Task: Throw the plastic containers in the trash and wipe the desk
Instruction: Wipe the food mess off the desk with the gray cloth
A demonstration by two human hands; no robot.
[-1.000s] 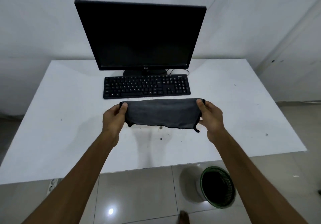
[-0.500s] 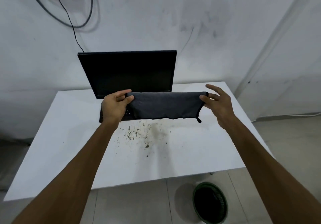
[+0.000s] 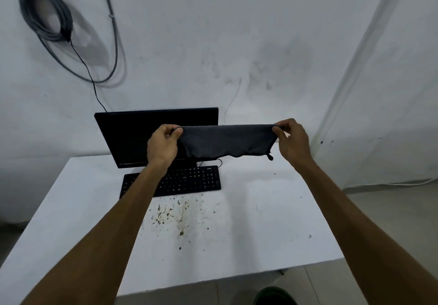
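A dark grey cloth (image 3: 226,140) hangs stretched in the air in front of the monitor, well above the white desk (image 3: 272,221). My left hand (image 3: 163,144) pinches its left corner and my right hand (image 3: 292,139) pinches its right corner. Brown dirt specks (image 3: 176,217) are scattered on the desk just in front of the keyboard. No plastic containers are in view. The rim of a green trash bin (image 3: 275,296) shows on the floor at the bottom edge, below the desk's front edge.
A black monitor (image 3: 132,136) stands at the back of the desk with a black keyboard (image 3: 189,180) in front of it. Coiled grey cables (image 3: 47,18) hang on the white wall at upper left. A wall corner rises to the right.
Both hands lifted the cloth higher, off the desk to monitor height, and my right hand closed on its corner. The view tilted up, uncovering the dirt specks and the keyboard.
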